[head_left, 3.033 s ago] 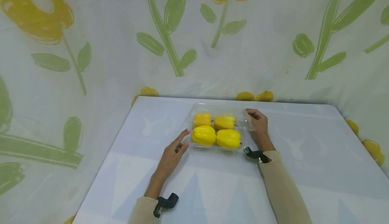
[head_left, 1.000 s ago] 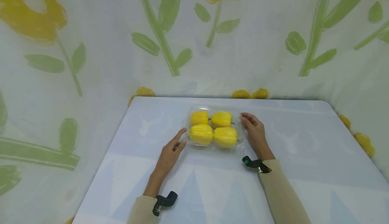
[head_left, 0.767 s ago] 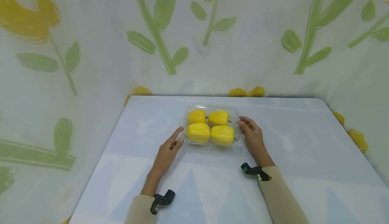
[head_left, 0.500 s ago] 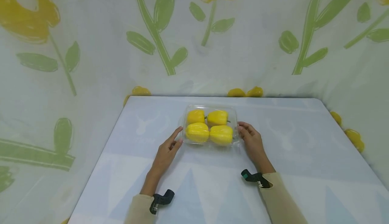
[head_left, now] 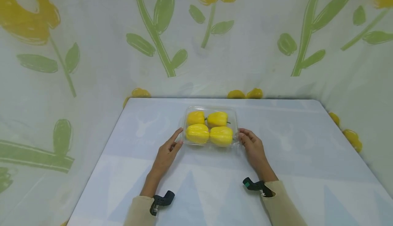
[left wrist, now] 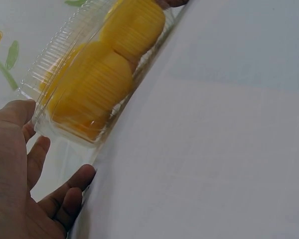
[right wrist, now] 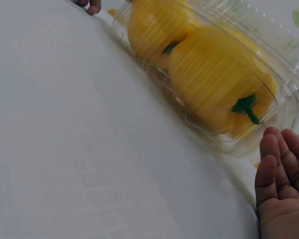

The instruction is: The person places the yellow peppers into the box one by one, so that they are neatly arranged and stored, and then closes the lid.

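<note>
In the head view a clear plastic clamshell box lies on the table with its lid down. Inside are two rows of yellow bell peppers, among them a front left pepper and a front right pepper. My left hand rests at the box's left side, thumb and forefinger spread against it. At the front right corner, my right hand touches the rim with its fingertips. The right wrist view shows several outstretched fingers just below that corner; the right thumb is mostly out of that frame.
The box stands in the far middle of a pale patterned table. A cloth with printed flowers and leaves hangs behind and beside the table. Each wrist wears a black camera mount, such as the left mount.
The lid, raised in my right hand at first, has come down over the peppers. My right hand has slid along the right rim towards the front; the left hand stays at the left side.
</note>
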### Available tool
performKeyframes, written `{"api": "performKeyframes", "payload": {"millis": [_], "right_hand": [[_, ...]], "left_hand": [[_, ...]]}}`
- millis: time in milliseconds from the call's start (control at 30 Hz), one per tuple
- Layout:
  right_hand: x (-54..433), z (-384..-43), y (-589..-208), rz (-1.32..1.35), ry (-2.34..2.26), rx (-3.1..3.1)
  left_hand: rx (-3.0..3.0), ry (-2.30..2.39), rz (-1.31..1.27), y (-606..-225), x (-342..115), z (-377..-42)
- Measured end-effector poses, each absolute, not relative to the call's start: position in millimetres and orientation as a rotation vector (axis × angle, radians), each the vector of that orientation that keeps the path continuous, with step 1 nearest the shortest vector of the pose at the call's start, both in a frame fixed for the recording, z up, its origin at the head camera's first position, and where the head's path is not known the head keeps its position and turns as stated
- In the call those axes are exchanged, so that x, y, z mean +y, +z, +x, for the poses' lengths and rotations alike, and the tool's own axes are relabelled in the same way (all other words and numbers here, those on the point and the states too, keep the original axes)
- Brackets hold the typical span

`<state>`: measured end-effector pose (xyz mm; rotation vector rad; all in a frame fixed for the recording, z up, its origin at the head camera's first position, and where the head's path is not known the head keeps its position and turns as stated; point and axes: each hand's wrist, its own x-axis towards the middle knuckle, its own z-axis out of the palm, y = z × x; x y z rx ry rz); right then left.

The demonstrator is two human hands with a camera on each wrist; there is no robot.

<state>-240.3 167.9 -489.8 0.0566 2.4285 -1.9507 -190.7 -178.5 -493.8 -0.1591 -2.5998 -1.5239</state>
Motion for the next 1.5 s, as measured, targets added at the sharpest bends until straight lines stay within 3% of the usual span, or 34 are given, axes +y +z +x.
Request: {"api": "performKeyframes", "payload": {"millis": [833,1500], "right_hand": [[159.9,-214.4,-494.4,0.049,-1.992,2.391],[167.8,-216.5,-488.8,-0.183,-2.003,2.368]], "left_hand": [[-2.607,-1.542,-0.149,-497.6,-179.8,-188.8],[-2.598,-1.558,-0.148,-493.5,-176.3,-192.3]]}}
